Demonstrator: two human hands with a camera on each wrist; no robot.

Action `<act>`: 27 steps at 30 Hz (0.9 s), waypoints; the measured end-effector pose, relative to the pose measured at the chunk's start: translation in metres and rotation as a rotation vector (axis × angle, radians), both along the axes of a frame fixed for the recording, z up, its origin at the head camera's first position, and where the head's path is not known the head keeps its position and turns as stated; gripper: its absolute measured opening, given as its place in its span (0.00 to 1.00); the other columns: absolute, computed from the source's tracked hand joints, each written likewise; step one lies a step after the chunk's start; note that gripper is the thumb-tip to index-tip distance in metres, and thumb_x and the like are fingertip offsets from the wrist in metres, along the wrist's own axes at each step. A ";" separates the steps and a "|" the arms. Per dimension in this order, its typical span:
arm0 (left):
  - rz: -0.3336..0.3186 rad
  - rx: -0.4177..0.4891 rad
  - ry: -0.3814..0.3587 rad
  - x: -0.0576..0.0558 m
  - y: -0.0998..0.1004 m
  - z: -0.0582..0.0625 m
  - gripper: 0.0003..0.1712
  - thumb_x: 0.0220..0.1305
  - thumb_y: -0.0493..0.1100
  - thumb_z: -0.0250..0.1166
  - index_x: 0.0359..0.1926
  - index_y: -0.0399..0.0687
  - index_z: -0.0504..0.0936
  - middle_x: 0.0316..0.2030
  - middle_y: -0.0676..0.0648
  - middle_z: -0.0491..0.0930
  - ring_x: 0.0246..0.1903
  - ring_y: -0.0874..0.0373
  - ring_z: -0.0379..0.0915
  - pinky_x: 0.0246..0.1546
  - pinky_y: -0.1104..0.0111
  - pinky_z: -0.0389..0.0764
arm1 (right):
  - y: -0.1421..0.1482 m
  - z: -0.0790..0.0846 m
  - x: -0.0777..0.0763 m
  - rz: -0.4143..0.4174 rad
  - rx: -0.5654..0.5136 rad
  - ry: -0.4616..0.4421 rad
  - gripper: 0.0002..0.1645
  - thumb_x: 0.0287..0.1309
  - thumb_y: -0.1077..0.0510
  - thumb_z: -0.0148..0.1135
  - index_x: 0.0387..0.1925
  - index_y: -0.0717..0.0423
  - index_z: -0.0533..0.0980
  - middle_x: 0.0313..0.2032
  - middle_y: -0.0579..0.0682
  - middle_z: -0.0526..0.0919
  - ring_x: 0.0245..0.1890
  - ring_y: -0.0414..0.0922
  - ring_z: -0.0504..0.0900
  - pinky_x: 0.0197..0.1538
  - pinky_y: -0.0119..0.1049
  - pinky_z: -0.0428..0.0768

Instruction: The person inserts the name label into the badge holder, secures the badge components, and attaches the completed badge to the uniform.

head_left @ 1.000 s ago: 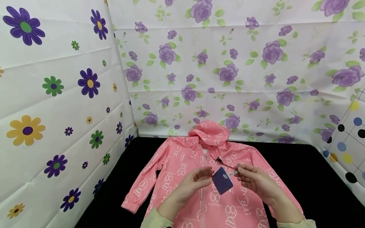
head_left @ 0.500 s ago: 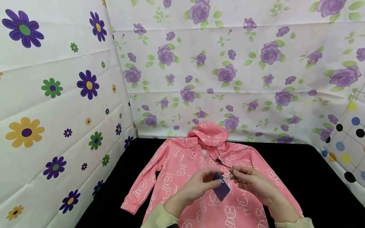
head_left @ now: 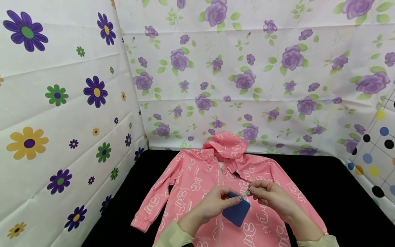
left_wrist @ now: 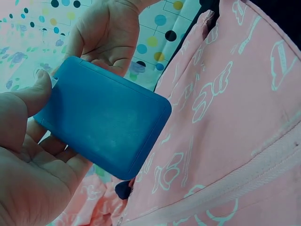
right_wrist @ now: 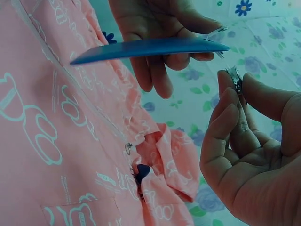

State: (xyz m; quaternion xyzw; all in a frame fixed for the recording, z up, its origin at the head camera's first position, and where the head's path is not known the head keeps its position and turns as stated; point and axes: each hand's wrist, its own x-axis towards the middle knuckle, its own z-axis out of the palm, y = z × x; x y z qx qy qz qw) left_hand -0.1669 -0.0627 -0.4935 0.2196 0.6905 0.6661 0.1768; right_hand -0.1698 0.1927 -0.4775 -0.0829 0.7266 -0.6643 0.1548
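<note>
My left hand (head_left: 213, 206) pinches a blue card holder (head_left: 237, 212) near its upper edge, thumb on one face and fingers underneath. In the left wrist view the card holder (left_wrist: 108, 117) shows a plain, smooth face with rounded corners. My right hand (head_left: 271, 195), just to its right, pinches a small metal clip (right_wrist: 236, 79) between thumb and fingertips. A clear strap (right_wrist: 217, 35) sticks out at the holder's edge by the left thumb. Both hands are above a pink hooded jacket (head_left: 191, 175) with white cartoon line prints, laid flat with its front up.
A black-covered table (head_left: 324, 188) lies under the jacket. Flower-printed sheets (head_left: 216, 85) hang behind and at the left, and a dotted sheet (head_left: 376, 154) at the right. A dark tag (head_left: 236, 175) sits near the jacket's collar, next to the zipper.
The left hand has moved right, taken hold of the card holder and turned its face. The right hand has shifted slightly left, keeping the clip pinched. The jacket lies as before.
</note>
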 end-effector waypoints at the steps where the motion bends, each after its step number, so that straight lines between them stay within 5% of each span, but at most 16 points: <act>1: 0.004 -0.008 -0.001 0.001 0.000 0.000 0.10 0.75 0.40 0.69 0.50 0.38 0.90 0.36 0.49 0.89 0.34 0.62 0.83 0.35 0.74 0.83 | 0.000 0.000 0.000 0.000 0.004 0.004 0.27 0.77 0.49 0.65 0.63 0.68 0.76 0.47 0.50 0.87 0.49 0.49 0.81 0.47 0.35 0.84; 27: 0.009 -0.038 -0.032 0.004 0.001 0.000 0.12 0.75 0.43 0.69 0.52 0.43 0.91 0.41 0.49 0.89 0.39 0.60 0.83 0.40 0.72 0.83 | -0.003 0.001 0.003 -0.037 0.060 0.018 0.24 0.76 0.47 0.66 0.58 0.63 0.80 0.45 0.50 0.87 0.46 0.49 0.82 0.44 0.37 0.84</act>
